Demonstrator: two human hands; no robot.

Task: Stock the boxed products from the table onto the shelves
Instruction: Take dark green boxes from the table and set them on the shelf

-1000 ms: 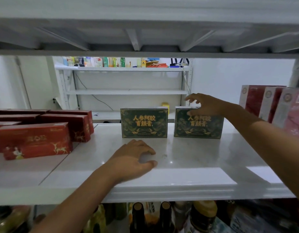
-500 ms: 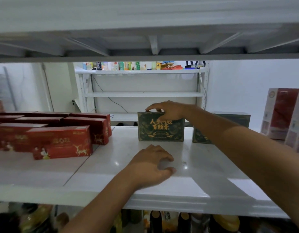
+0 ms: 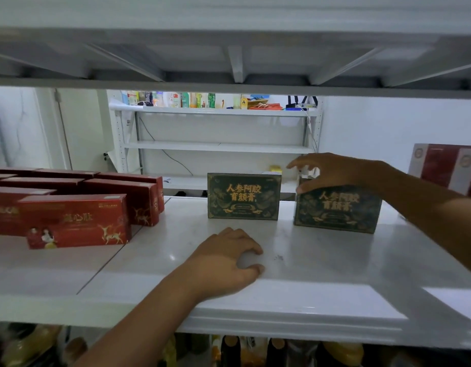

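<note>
Glossy white shelf — on it the left box and right box, flat and green, stand with gold-printed faces toward me, long axes left-right. My right hand pinches the right box's top corner, thumb in front. My left hand rests palm-down — fingers loosely curled, empty.

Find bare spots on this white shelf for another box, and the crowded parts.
Bare: the shelf front right of the left hand, before the right green box; the strip between the red boxes and the left green box; a narrower gap between the green boxes. Crowded: the left end, and the far right with red-and-white boxes.
</note>
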